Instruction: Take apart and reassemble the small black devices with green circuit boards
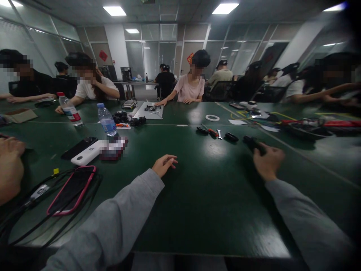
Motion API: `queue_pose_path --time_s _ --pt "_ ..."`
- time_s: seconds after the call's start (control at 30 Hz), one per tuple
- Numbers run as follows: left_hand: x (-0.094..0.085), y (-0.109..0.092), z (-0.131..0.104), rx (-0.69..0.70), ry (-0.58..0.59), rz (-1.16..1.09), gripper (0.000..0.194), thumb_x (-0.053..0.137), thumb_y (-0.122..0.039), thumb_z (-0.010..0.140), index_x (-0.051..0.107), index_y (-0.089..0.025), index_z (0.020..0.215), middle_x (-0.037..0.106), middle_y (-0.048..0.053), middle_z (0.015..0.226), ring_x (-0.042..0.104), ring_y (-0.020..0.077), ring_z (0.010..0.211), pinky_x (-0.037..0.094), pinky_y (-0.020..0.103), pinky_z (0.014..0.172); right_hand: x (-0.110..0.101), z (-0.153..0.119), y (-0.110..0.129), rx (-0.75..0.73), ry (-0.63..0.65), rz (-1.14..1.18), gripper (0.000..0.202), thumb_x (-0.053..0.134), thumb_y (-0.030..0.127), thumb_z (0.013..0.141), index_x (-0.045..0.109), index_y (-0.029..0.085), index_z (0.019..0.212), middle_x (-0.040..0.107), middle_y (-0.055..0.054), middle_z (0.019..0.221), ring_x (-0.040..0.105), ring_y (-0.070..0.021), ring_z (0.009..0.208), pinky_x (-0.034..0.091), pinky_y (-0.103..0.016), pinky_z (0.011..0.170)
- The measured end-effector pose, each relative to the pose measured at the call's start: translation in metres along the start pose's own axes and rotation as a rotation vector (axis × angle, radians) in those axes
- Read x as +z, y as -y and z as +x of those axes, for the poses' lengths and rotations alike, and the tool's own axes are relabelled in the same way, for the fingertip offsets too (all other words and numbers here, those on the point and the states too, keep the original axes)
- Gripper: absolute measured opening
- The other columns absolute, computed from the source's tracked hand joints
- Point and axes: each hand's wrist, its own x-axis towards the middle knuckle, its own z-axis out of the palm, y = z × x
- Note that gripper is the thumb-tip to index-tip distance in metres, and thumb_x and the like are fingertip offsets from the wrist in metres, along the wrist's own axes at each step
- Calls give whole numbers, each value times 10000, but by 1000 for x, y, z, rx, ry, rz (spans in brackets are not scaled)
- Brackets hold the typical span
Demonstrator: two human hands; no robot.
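Observation:
My left hand (pixel 164 165) is over the green table (pixel 194 210), fingers loosely stretched out and holding nothing. On the right, my right hand (pixel 268 160) has its fingers around a dark elongated object (pixel 250 143), slightly blurred, whose kind I cannot make out. Beyond it, between my hands, lie a black oval item (pixel 231 137), a small open-ended wrench (pixel 219 134), a screwdriver (pixel 212 132) with a red and black handle, and another black item (pixel 202 130). A white ring (pixel 212 118), like a roll of tape, lies farther back.
Left of me are a pink-framed phone (pixel 72 191) among black cables, a white power bank (pixel 88 152) and two plastic bottles (pixel 107 120). Another person's hand (pixel 10 165) is at the left edge. Across sits a person in pink (pixel 189 88). Cables and parts (pixel 304 128) lie right.

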Motion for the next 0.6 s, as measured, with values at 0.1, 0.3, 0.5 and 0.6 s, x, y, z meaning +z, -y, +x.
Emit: queue_pose_path --time_s 0.1,0.3,0.5,0.6 --pt "-3 0 5 -84 -118 -160 439 573 -424 799 521 -151 1139 634 134 1073 652 144 738 478 307 717 3 -47 115 -204 122 213 363 548 249 846 583 142 1192 451 -150 1112 403 -259 1077 345 -415 927" --pt "1 -7 6 -245 -296 -563 554 681 -477 686 478 -187 1112 642 74 964 652 146 703 499 292 672 -35 -144 269 -531 450 572 368 479 207 890 506 249 1254 406 -86 1221 390 -230 1148 379 -391 985" --pt "4 -9 5 -175 -373 -652 499 783 -362 581 529 -168 964 615 1 760 623 128 678 500 274 673 -52 -163 285 -487 640 791 436 627 296 811 478 211 1212 387 -99 1240 374 -249 1184 360 -425 1022" --pt "3 -10 4 -160 -371 -625 516 781 -356 585 531 -171 997 638 22 807 632 143 714 512 310 711 -42 -159 278 -249 683 974 374 546 363 874 449 208 1200 440 -89 1188 443 -205 1131 388 -392 998"
